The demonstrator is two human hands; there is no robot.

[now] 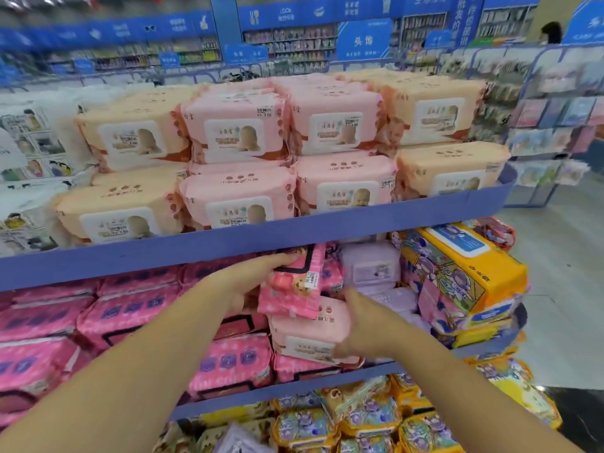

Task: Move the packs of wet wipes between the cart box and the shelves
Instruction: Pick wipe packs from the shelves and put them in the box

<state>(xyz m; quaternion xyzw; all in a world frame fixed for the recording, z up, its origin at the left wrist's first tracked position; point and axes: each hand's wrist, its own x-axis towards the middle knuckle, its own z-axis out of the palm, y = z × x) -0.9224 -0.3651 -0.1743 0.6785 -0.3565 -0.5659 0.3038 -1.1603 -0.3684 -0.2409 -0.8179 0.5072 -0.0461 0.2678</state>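
Crammed shelves (261,237) crowd both hands: left hand (258,279) grips a pink pack (294,289), right hand (362,325), fingers spread, touches a peach pack (304,331).

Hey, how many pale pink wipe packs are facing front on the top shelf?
4 pale pink packs: upper left, upper right, lower left, lower right, mid top shelf. More behind may be hidden.

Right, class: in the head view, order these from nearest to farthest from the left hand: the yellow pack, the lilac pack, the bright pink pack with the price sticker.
1. the bright pink pack, gripped by the left hand, centre.
2. the lilac pack, just right of it.
3. the yellow pack, far right.
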